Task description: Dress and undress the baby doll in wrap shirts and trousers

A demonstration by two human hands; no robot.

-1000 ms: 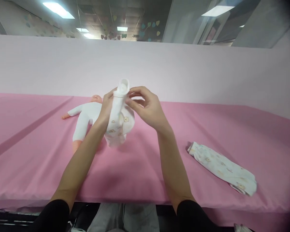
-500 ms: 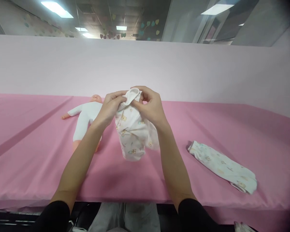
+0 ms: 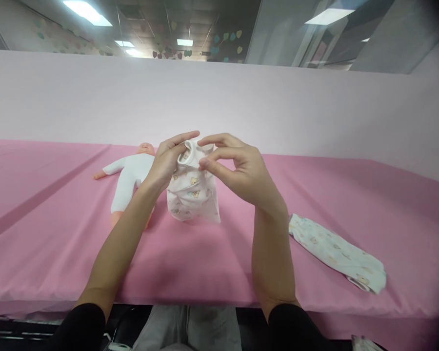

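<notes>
A small white baby shirt (image 3: 193, 192) with a bear print hangs in front of me above the pink surface. My left hand (image 3: 168, 158) is closed on its neckline, with the thumb in the collar opening and the index finger stretched out above. At the collar's right side is my right hand (image 3: 237, 165), fingers curved and partly apart. Its index fingertip reaches the collar edge, while the thumb and another fingertip come together in front of the fabric. Behind my left forearm lies a baby doll (image 3: 126, 180) in a white bodysuit, partly hidden.
Folded printed baby clothing (image 3: 338, 253) lies to the right on the pink padded tabletop (image 3: 190, 273). A white partition (image 3: 219, 102) rises along the back edge, with glass above it. My legs are below the front edge.
My right hand has loosened its grip on the collar and shifted right, its wrist turned. The shirt has rotated and risen a little, its collar opening now facing me. My left hand still holds it.
</notes>
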